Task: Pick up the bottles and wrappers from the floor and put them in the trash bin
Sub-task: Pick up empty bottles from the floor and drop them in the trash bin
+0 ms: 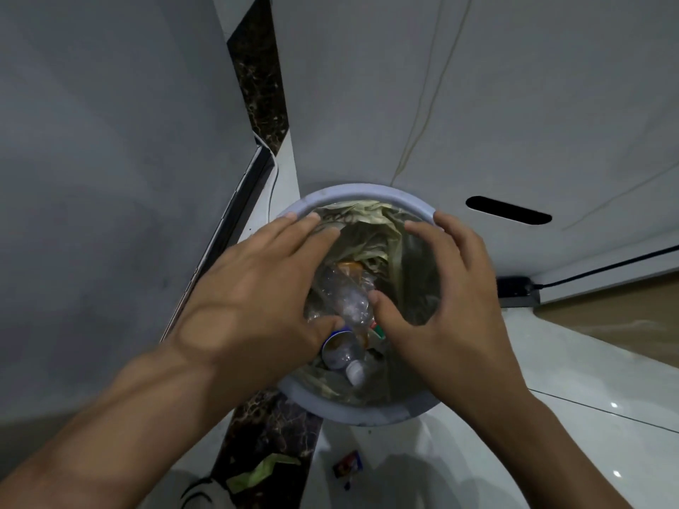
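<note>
Overhead, left hand and right hand spread palm-down above trash bin.

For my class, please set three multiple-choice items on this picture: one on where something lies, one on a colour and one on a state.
1. Where is the green wrapper?
A. inside the trash bin
B. on the floor, outside the bin
C. stuck to the wall

2. What colour is the bin's rim?
A. red
B. black
C. pale blue

3. How is the clear plastic bottle placed?
A. lying inside the bin
B. standing upright on the floor
C. balanced on the rim

Answers:
1. B, because the wrapper lies on the floor nearer the person than the bin.
2. C, because the round rim is pale blue all the way round.
3. A, because the bottle lies on its side among other rubbish in the bin.
</note>
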Demonstrator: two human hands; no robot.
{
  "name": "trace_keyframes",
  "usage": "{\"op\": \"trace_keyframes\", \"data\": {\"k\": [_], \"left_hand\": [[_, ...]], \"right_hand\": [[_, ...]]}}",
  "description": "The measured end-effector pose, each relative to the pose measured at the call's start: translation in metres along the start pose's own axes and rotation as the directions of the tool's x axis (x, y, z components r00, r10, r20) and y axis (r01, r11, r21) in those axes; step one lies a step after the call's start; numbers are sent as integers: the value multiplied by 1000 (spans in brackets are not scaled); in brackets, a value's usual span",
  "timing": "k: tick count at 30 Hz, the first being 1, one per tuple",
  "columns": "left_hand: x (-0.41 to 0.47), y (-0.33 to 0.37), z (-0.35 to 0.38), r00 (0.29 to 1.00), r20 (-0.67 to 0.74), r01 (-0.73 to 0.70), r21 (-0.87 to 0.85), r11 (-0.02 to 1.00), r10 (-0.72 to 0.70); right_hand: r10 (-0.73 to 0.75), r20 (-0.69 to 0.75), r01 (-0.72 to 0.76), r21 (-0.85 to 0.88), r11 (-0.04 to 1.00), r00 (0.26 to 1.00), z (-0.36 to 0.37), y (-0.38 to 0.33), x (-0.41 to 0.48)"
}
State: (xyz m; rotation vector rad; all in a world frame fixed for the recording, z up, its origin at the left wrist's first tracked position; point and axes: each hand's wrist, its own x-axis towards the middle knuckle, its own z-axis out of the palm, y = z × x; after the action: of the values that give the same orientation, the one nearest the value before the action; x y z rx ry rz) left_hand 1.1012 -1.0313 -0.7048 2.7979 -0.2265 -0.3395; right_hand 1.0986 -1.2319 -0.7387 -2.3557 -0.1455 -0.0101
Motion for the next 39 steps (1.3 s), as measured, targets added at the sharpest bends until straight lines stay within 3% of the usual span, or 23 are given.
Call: {"op": "trace_keyframes", "data": {"k": [5,9,14,22,28,30,32,35,39], "left_hand": [[-6,-9,9,998,-46,-33,71,997,36],[-22,-3,19,997,-62,-50,55,997,54],[-74,8,26,994,-94,52,-113,992,-62],[-154,-3,46,983,-134,117,-86,989,-128],[-180,15,52,971,-1,237,0,971,-237],[-188,19,31,926,38,379,-81,922,-377],[-204,33,1,897,110,441,-161,883,-428],[-238,80,-58,912,177,395,-134,909,-370],[-297,145,-133,927,254,303,-81,949,-275]], "right_hand": [[-61,1,60,-121,991,998,0,7,-9],[17,-13,-18,-87,996,1000,-3,-13,-25],[55,8,-54,-111,992,998,-5,-32,-61],[198,125,-164,-242,956,972,19,-31,-145],[336,163,-293,-238,926,928,29,-71,-188],[476,147,-443,-206,872,867,11,-96,-199],[523,193,-497,-166,851,830,-18,-129,-216],[442,303,-404,-182,896,844,-83,-180,-236],[382,341,-311,-245,918,859,-177,-227,-257]]}}
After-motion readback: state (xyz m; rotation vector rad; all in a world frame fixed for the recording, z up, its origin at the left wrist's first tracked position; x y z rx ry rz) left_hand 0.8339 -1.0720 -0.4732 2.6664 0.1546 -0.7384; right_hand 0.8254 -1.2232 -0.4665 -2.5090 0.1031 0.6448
